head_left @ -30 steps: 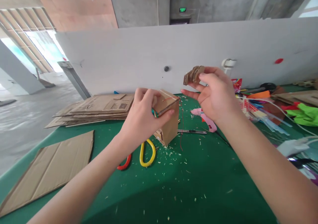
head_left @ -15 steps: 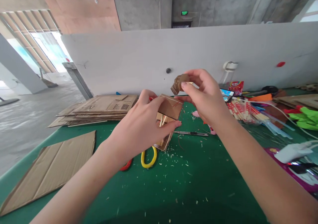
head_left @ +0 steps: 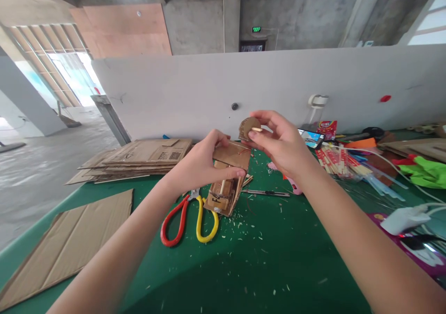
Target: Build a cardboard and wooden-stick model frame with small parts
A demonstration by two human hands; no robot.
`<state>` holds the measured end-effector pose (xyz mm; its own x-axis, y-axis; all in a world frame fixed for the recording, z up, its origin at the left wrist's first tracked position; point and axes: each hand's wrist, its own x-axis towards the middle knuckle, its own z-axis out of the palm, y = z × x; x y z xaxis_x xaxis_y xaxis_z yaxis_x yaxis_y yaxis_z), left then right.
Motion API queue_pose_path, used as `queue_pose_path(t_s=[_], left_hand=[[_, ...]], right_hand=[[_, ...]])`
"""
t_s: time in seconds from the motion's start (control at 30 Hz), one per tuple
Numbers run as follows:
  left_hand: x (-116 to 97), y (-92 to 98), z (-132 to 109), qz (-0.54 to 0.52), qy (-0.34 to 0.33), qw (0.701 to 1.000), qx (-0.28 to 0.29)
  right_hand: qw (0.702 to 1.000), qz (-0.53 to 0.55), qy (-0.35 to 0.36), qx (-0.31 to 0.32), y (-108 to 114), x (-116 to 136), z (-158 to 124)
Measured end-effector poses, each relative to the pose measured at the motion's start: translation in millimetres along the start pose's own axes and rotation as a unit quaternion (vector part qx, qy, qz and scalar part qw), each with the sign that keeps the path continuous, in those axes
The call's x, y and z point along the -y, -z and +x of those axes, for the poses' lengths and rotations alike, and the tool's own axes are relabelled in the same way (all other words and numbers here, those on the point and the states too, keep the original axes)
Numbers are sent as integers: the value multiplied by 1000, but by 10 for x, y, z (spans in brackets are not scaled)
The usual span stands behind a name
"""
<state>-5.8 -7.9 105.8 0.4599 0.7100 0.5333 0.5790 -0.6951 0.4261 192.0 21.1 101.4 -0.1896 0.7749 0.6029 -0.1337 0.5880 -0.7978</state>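
Note:
My left hand point(head_left: 209, 161) is closed on a small cardboard model point(head_left: 232, 154), fingers behind its upper panel and thumb across the front. A stick and a lower cardboard part show beneath the thumb. Just above and to the right, my right hand point(head_left: 278, 135) pinches a round piece of layered cardboard point(head_left: 248, 127) with a short wooden stick point(head_left: 257, 129) poking out of it. The round piece is close to the panel's top right corner; whether they touch I cannot tell. Scissors with one red and one yellow handle point(head_left: 202, 223) lie below my left hand.
A utility knife point(head_left: 266, 193) and a pink tool point(head_left: 295, 185) lie beyond scattered shavings. Stacked cardboard point(head_left: 146, 155) and a loose sheet point(head_left: 75, 237) are at left. At right are a phone point(head_left: 311, 138), packaged chopsticks point(head_left: 334, 160), cables and a purple-edged power strip point(head_left: 379, 221).
My right hand has brought the round cardboard piece lower and turned its flat face more toward me. The model's upper panel has tilted, and more of the scissors shows as the view shifted.

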Motion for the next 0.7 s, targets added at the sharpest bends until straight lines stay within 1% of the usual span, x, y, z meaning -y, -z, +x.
queue_pose_path(t_s=[0.07, 0.13, 0.2, 0.27, 0.3, 0.37, 0.43, 0.47, 0.6, 0.7], left_hand=[[25, -38, 0, -45, 15, 999, -1], [21, -73, -5, -58, 25, 998, -18], [-2, -97, -10, -52, 36, 997, -31], [-28, -104, -11, -56, 43, 997, -33], [-38, -101, -10, -71, 41, 996, -21], [-42, -83, -6, -127, 25, 991, 28], [-22, -55, 0, -183, -1, 980, 73], [-5, -40, 2, -195, -11, 977, 83], [47, 9, 2, -162, -25, 984, 73], [10, 5, -7, -156, -19, 986, 61]], right_hand=[[1000, 10, 6, 18, 19, -9, -1], [999, 24, 10, 26, 30, -12, 1], [999, 37, 9, 23, 35, -11, 6], [999, 49, 1, 8, 38, -6, 14], [999, 53, -5, -1, 42, -4, 18], [998, 55, -17, -12, 54, 0, 24], [998, 52, -25, -6, 73, 0, 24], [998, 54, -27, 3, 82, -1, 22], [994, 95, -44, 44, 105, -5, 3], [991, 100, -54, 72, 121, 1, -9]])
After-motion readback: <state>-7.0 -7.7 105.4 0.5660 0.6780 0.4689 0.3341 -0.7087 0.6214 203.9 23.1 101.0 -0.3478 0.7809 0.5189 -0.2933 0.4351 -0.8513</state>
